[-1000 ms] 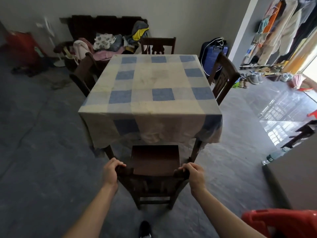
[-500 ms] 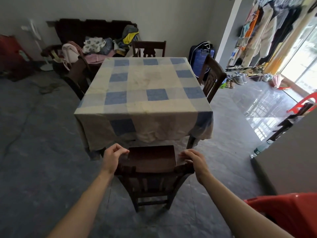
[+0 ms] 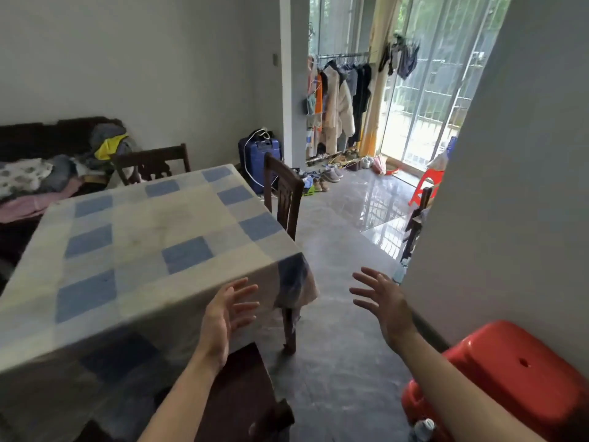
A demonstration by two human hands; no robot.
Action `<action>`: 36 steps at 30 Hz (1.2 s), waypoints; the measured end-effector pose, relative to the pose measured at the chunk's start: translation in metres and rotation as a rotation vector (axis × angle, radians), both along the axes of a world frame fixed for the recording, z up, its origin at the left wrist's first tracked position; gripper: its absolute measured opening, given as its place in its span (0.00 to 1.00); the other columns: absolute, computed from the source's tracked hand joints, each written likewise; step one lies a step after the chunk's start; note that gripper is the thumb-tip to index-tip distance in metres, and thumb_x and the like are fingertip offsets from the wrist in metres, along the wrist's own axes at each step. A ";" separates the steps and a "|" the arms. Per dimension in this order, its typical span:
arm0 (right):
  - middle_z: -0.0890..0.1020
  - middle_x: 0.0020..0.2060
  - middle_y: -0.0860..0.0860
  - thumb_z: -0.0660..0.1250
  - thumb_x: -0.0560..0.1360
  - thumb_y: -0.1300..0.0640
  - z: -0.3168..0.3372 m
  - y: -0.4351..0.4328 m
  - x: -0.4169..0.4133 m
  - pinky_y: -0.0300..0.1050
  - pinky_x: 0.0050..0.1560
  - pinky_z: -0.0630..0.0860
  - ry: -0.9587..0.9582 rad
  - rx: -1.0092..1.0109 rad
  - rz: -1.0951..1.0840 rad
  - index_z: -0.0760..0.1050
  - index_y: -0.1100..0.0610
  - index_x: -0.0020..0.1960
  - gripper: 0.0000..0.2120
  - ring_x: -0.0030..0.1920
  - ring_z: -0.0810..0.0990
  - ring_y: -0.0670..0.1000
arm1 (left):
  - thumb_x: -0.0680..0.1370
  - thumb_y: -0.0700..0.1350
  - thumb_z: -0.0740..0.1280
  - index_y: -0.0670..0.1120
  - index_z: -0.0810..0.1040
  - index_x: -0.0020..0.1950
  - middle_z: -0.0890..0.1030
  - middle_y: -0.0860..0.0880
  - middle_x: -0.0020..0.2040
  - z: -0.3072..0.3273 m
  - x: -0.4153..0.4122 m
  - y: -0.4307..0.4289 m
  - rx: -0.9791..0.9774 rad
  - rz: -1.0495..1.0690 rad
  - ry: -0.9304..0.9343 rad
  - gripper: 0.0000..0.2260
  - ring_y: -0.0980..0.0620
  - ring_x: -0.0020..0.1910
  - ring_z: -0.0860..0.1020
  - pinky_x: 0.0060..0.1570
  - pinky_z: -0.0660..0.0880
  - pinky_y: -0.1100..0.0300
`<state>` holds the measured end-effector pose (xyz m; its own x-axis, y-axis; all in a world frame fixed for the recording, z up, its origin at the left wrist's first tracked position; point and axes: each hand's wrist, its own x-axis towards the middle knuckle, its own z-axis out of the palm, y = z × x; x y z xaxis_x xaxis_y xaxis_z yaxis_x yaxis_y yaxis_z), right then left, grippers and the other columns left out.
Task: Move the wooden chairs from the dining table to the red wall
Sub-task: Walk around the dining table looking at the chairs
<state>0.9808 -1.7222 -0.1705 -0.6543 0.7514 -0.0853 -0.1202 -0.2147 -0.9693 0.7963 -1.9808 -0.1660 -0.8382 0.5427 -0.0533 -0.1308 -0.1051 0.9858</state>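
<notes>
The dining table [image 3: 137,237] wears a cream and blue checked cloth. A dark wooden chair [image 3: 245,400] stands tucked under its near side, below my arms, touched by neither hand. My left hand [image 3: 228,309] hovers open in front of the table's near corner. Over the floor to the right, my right hand [image 3: 381,298] is open with fingers spread. A second wooden chair [image 3: 283,194] stands at the table's right side, and a third [image 3: 153,162] at the far end.
A red plastic stool [image 3: 506,378] sits at lower right against a grey wall [image 3: 510,186]. A blue suitcase [image 3: 258,157] stands by the far wall, shoes and a clothes rack [image 3: 341,103] beyond. A sofa [image 3: 47,161] piled with clothes is at the left.
Both hands have let go of the near chair's back and risen with fingers spread. The view has swung up and to the right, towards the balcony door.
</notes>
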 end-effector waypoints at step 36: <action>0.84 0.62 0.56 0.52 0.86 0.49 0.029 0.644 -0.477 0.59 0.65 0.76 -0.061 0.095 0.271 0.76 0.55 0.68 0.20 0.61 0.84 0.55 | 0.84 0.57 0.55 0.51 0.78 0.66 0.86 0.50 0.61 0.030 -0.434 0.675 0.090 0.127 -0.050 0.19 0.45 0.55 0.84 0.51 0.77 0.51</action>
<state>0.5034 -1.0780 -0.1416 -0.8283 0.5561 -0.0684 -0.0117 -0.1392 -0.9902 0.3618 -1.3059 -0.1358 -0.8980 0.4369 -0.0521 -0.1591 -0.2119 0.9642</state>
